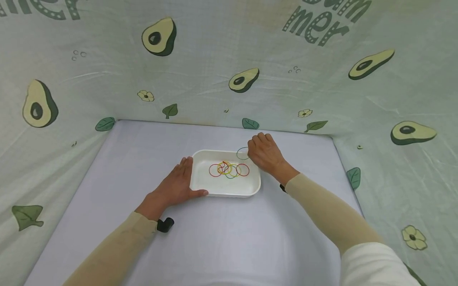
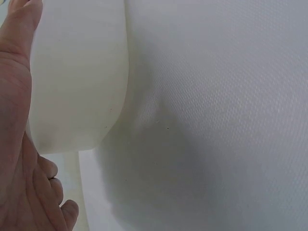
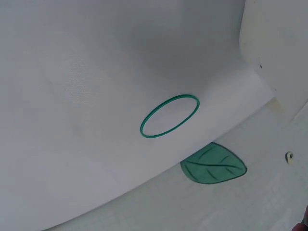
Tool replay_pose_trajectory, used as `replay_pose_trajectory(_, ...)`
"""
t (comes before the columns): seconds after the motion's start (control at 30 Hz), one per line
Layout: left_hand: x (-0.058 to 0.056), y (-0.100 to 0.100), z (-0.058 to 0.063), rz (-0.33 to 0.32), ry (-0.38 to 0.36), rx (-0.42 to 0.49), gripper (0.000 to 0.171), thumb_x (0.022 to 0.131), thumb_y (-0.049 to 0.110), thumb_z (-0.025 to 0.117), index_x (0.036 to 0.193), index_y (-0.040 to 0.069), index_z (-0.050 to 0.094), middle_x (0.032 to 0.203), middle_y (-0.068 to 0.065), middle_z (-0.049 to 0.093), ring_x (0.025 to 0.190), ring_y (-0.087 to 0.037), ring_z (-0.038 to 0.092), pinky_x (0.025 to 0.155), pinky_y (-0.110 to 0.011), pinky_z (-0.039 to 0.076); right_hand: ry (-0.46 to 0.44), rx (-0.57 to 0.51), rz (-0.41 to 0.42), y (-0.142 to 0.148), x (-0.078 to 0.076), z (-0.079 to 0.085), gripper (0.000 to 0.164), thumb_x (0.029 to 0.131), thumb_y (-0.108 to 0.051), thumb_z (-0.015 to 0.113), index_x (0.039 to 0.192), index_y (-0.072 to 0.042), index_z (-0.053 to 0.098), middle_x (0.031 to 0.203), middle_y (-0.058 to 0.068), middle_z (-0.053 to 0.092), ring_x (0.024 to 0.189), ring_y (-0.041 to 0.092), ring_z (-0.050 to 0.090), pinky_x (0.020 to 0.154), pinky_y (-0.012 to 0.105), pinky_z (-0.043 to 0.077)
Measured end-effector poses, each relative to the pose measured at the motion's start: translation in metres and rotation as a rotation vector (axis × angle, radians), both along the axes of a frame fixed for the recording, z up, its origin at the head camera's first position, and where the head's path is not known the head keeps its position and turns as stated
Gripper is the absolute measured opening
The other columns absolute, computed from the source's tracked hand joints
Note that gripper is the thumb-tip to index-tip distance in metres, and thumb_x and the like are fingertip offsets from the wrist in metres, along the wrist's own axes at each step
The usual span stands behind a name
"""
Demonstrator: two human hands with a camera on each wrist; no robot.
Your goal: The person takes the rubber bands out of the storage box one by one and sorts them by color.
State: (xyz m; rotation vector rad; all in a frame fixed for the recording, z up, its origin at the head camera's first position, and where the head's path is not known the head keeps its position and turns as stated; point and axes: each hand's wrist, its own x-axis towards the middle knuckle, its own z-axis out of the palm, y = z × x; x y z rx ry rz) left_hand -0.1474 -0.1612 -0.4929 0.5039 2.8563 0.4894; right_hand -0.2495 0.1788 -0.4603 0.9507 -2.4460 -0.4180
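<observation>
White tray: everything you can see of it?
The white tray is shallow and rectangular, with rounded corners, raised walls and a smooth, plastic look; dark specks mark its outside. It sits open side up on the white tabletop, holding thin coloured rings. The left hand touches its left wall, thumb along the near rim.

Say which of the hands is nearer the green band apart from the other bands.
Right hand, close beside the green band; left hand is farther, against the left end of the tray.
</observation>
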Motion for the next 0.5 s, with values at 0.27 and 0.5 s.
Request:
replay_pose_trajectory(0.27, 0.000, 0.000, -0.002, -0.005, 0.014, 0.003, 0.132, 0.088, 0.074, 0.069, 0.164, -0.011, 0.003, 0.174, -0.028, 0.011, 0.163, -0.043, 0.010, 0.132, -0.054, 0.018, 0.015, -0.045, -0.024, 0.021, -0.004, 0.003, 0.025, 0.097, -0.005, 0.057, 0.074, -0.006, 0.047, 0.072, 0.009, 0.043, 0.072, 0.028, 0.042, 0.065, 0.036, 0.035)
replay_pose_trajectory(0.5, -0.001, 0.001, -0.002, -0.003, 0.010, 0.005, 0.132, 0.088, 0.074, 0.070, 0.164, -0.011, 0.003, 0.174, -0.029, 0.011, 0.163, -0.043, 0.010, 0.133, -0.054, 0.018, -0.002, -0.066, -0.082, 0.044, -0.007, 0.005, 0.024, 0.100, -0.009, 0.058, 0.078, -0.003, 0.049, 0.074, 0.010, 0.044, 0.075, 0.029, 0.043, 0.067, 0.037, 0.035)
